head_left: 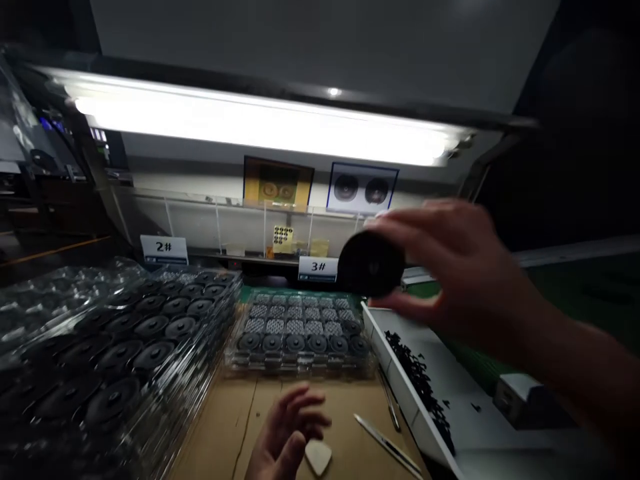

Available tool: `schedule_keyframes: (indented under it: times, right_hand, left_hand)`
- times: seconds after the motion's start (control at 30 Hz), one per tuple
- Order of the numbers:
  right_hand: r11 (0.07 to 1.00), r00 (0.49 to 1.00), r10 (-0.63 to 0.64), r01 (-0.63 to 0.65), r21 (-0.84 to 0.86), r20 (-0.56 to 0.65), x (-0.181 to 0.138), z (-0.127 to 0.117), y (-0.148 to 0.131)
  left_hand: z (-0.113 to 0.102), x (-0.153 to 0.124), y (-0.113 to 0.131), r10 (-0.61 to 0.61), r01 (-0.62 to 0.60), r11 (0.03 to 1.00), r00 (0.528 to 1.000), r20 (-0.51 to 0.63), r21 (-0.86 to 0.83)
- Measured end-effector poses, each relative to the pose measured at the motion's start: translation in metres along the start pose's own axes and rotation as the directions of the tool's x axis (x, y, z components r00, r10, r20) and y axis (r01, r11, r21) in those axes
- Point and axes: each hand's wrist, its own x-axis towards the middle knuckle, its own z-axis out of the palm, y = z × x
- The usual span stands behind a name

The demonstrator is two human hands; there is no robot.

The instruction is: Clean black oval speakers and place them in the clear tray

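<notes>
My right hand [445, 267] is raised on the right, with thumb and fingers closed on the edges of a round black part [371, 265] that looks like a small speaker. Its face is dark, with a faint light spot in the middle. Lower down, my left hand [290, 430] hovers over the brown cardboard [270, 407], fingers loosely bent and apart, holding nothing. Close beside it lies a pale flat piece with rounded corners [319, 457]. Beyond it stands a clear plastic tray [300, 363]; similar round black parts [295, 343] fill its front row.
On the left rise stacked clear trays [190, 347] full of round black parts. Tweezers [387, 445] lie on the cardboard. A white bin [410, 407] at right holds small black pieces [417, 373]. Signs [164, 248] and a lit tube lamp [260, 127] are behind.
</notes>
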Motion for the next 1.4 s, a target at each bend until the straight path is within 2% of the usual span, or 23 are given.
schedule_keyframes:
  times: [0.07, 0.1, 0.2, 0.3, 0.43, 0.47, 0.5, 0.6, 0.63, 0.7, 0.77, 0.83, 0.9, 1.0, 1.07, 1.13, 1.17, 1.23, 1.27, 1.3, 1.33, 1.4]
  right_hand:
    - [0.973, 0.991, -0.054, 0.024, 0.229, 0.126, -0.023, 0.015, -0.034]
    - [0.942, 0.982, -0.074, 0.011, 0.335, 0.175, -0.036, 0.024, -0.051]
    - [0.809, 0.949, -0.065, -0.132, 0.573, 0.310, -0.080, 0.052, -0.097]
    - [0.621, 0.884, 0.038, -0.386, 0.682, 0.466, -0.117, 0.074, -0.132]
    - [0.414, 0.787, 0.065, -0.581, 0.701, 0.614, -0.151, 0.098, -0.160]
    - [0.370, 0.740, 0.105, -0.650, 0.664, 0.665, -0.160, 0.108, -0.164]
    - [0.330, 0.668, 0.170, -0.732, 0.597, 0.725, -0.170, 0.119, -0.168]
    - [0.261, 0.395, 0.373, -0.913, 0.313, 0.840, -0.206, 0.165, -0.183]
    - [0.255, 0.340, 0.403, -0.934, 0.252, 0.850, -0.218, 0.180, -0.192]
    - [0.237, 0.303, 0.399, -0.946, 0.222, 0.866, -0.241, 0.204, -0.214]
    - [0.203, 0.302, 0.372, -0.949, 0.240, 0.878, -0.256, 0.215, -0.239]
    - [0.159, 0.313, 0.343, -0.949, 0.273, 0.886, -0.263, 0.215, -0.260]
    - [0.115, 0.325, 0.312, -0.946, 0.304, 0.893, -0.261, 0.211, -0.267]
    - [0.056, 0.337, 0.267, -0.941, 0.334, 0.903, -0.238, 0.202, -0.252]
    - [0.021, 0.337, 0.267, -0.939, 0.344, 0.903, -0.209, 0.192, -0.230]
    - [-0.007, 0.357, 0.302, -0.927, 0.376, 0.884, -0.174, 0.175, -0.211]
    - [-0.016, 0.393, 0.331, -0.907, 0.422, 0.858, -0.158, 0.165, -0.205]
    - [0.031, 0.573, 0.381, -0.793, 0.609, 0.726, -0.131, 0.144, -0.201]
    - [0.052, 0.633, 0.384, -0.742, 0.668, 0.673, -0.123, 0.135, -0.202]
    - [0.070, 0.678, 0.359, -0.705, 0.706, 0.641, -0.118, 0.129, -0.203]
    - [0.080, 0.702, 0.321, -0.689, 0.721, 0.636, -0.115, 0.124, -0.204]
    - [0.089, 0.720, 0.250, -0.683, 0.725, 0.648, -0.114, 0.122, -0.204]
  left_hand:
    - [0.011, -0.004, -0.001, 0.089, -0.089, 0.992, 0.996, -0.008, -0.086]
    - [0.015, -0.007, -0.003, 0.086, -0.088, 0.988, 0.996, -0.019, -0.123]
    - [0.017, -0.020, -0.014, -0.030, 0.015, 0.984, 0.996, -0.082, -0.179]
    - [0.002, -0.033, -0.026, -0.169, 0.135, 0.976, 0.965, -0.200, -0.172]
    - [-0.028, -0.047, -0.027, -0.301, 0.235, 0.940, 0.912, -0.277, -0.247]
    - [-0.035, -0.051, -0.025, -0.330, 0.250, 0.925, 0.901, -0.280, -0.285]
    - [-0.041, -0.054, -0.022, -0.357, 0.262, 0.911, 0.888, -0.291, -0.319]
    - [-0.054, -0.060, -0.013, -0.436, 0.302, 0.879, 0.821, -0.368, -0.369]
    - [-0.057, -0.061, -0.011, -0.455, 0.312, 0.874, 0.795, -0.401, -0.374]
    - [-0.061, -0.060, -0.010, -0.479, 0.318, 0.865, 0.753, -0.451, -0.387]
    - [-0.063, -0.058, -0.010, -0.488, 0.308, 0.861, 0.725, -0.486, -0.405]
    - [-0.064, -0.054, -0.011, -0.488, 0.294, 0.861, 0.711, -0.507, -0.416]
    - [-0.066, -0.051, -0.011, -0.484, 0.287, 0.863, 0.705, -0.518, -0.416]
    - [-0.069, -0.046, -0.011, -0.497, 0.310, 0.858, 0.702, -0.511, -0.409]
    - [-0.070, -0.041, -0.012, -0.512, 0.341, 0.852, 0.705, -0.491, -0.397]
    - [-0.069, -0.035, -0.012, -0.508, 0.365, 0.856, 0.728, -0.460, -0.367]
    - [-0.068, -0.032, -0.013, -0.501, 0.374, 0.860, 0.749, -0.435, -0.347]
    - [-0.066, -0.027, -0.013, -0.501, 0.404, 0.861, 0.779, -0.376, -0.310]
    - [-0.066, -0.025, -0.013, -0.509, 0.425, 0.857, 0.785, -0.353, -0.291]
    - [-0.065, -0.023, -0.012, -0.522, 0.447, 0.851, 0.783, -0.340, -0.275]
    - [-0.064, -0.022, -0.011, -0.533, 0.466, 0.845, 0.776, -0.337, -0.263]
    - [-0.061, -0.021, -0.010, -0.536, 0.475, 0.844, 0.767, -0.353, -0.248]
